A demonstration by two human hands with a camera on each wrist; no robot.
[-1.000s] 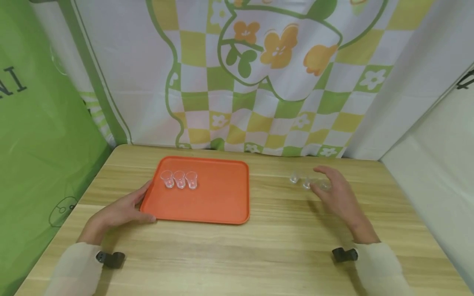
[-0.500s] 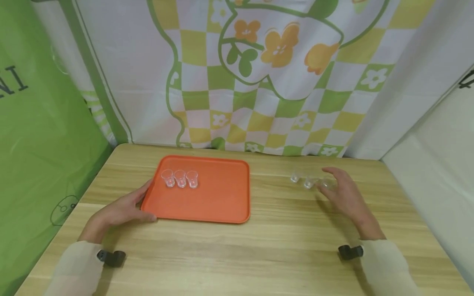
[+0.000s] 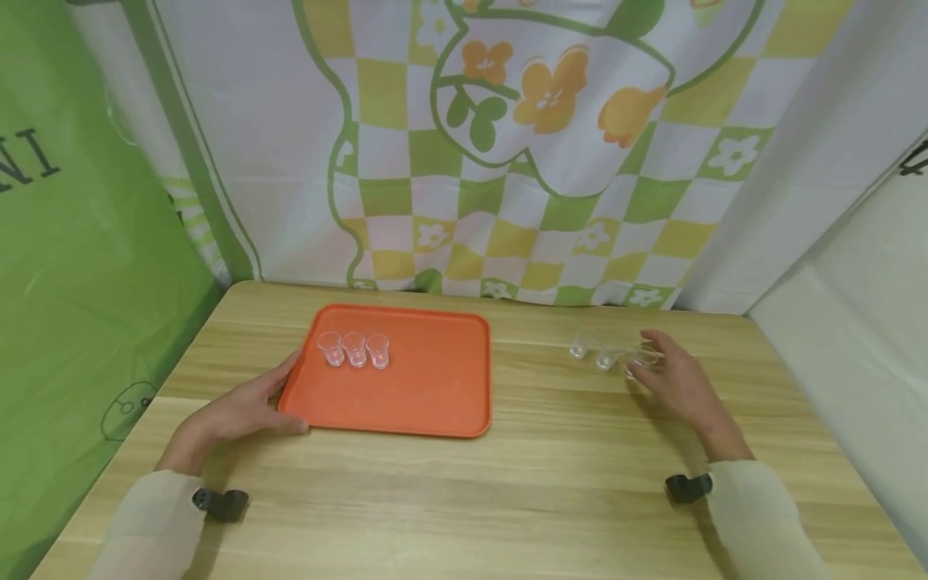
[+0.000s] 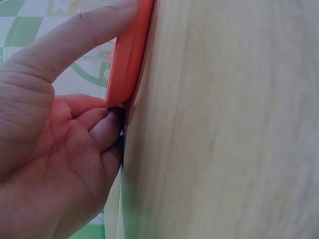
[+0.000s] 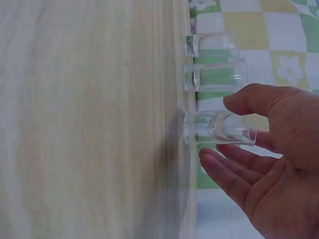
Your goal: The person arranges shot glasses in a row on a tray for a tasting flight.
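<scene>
An orange tray point(image 3: 435, 387) lies on the table's left half, carrying three small clear shot glasses point(image 3: 355, 350) in a row near its back left. My left hand point(image 3: 242, 415) grips the tray's front left corner, thumb at the front edge and fingers along the left side. In the left wrist view, fingers curl against the tray's rim point(image 4: 124, 74). On the right, my right hand point(image 3: 681, 383) surrounds the rightmost shot glass point(image 5: 199, 128), thumb on one side and fingers on the other, with a small gap at the thumb. That glass stands upright on the table.
Two more clear shot glasses, a middle one point(image 3: 606, 358) and a left one point(image 3: 578, 346), stand left of my right hand. A patterned curtain point(image 3: 507, 201) hangs along the back edge of the wooden table point(image 3: 449, 507). Green cloth point(image 3: 87, 242) borders the left side.
My right hand has shifted right, away from the middle glass, and now sits around the rightmost glass. My left hand stays on the tray's corner.
</scene>
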